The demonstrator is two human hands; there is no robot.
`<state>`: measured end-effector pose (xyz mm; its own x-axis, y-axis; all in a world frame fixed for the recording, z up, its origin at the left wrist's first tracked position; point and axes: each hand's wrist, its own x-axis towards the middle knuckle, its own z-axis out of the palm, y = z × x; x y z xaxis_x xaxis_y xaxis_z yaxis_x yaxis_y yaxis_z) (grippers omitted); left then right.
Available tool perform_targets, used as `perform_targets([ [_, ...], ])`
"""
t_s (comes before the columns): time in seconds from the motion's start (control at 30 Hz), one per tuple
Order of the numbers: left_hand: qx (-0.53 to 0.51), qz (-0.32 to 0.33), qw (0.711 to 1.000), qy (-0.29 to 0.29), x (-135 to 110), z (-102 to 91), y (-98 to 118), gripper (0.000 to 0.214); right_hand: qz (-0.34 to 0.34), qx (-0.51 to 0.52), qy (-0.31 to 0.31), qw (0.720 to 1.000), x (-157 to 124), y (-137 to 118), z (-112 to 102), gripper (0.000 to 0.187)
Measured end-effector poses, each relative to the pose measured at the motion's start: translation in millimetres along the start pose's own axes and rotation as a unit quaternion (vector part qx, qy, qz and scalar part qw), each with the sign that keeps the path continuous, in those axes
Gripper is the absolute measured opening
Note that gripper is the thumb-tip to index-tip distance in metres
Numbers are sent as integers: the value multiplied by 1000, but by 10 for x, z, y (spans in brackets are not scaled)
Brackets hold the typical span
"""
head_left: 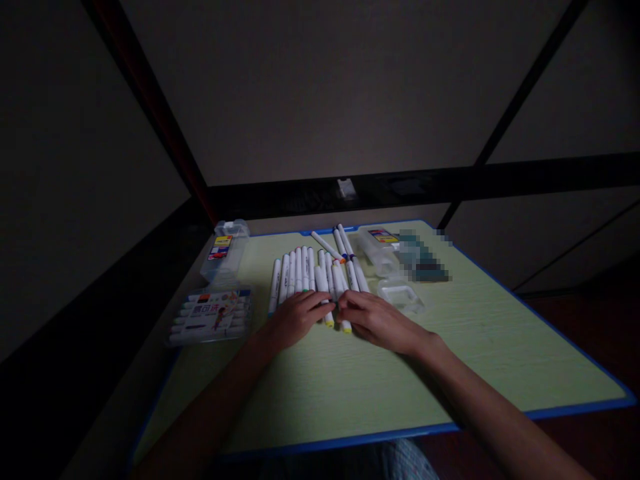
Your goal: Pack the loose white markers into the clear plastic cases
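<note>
Several white marker pens (305, 273) with coloured caps lie side by side in a row on a pale green table (450, 347). My left hand (299, 315) rests on the near ends of the row, fingers curled over the pens. My right hand (376, 320) lies beside it with its fingertips touching the near ends of the rightmost pens around a yellow cap (346, 327). Both hands meet at the middle of the row. A few more pens (340, 243) lie loose and angled behind the row.
A packed set of markers (213, 317) lies at the table's left edge, with a clear plastic case (225, 250) behind it. Another clear case (377, 248) and a clear lid (403, 295) sit right of the pens. The table has a blue rim; the room is dark.
</note>
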<state>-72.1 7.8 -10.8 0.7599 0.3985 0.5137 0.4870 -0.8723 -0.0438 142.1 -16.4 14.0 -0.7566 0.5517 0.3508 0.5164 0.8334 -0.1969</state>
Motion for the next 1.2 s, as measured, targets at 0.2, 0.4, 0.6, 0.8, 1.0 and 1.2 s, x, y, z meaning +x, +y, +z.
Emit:
perform_targets([
  [0.2,-52,-9,996,77,2,19,18,28,6,77,78,994,-5,-6,-20,25],
  [0.4,-103,-40,989,101,43,-2,47,30,11,123,116,985,-9,10,24,26],
  [0.6,-132,-57,984,106,60,-13,79,30,13,157,157,975,19,8,54,26],
  [0.8,-143,-85,978,129,45,40,93,32,20,183,179,967,48,-29,65,23],
  [1.0,-156,-96,971,156,66,38,126,21,29,202,205,957,58,-53,133,14],
  [1.2,-155,-72,971,170,85,26,155,20,27,171,228,958,56,-47,167,8],
])
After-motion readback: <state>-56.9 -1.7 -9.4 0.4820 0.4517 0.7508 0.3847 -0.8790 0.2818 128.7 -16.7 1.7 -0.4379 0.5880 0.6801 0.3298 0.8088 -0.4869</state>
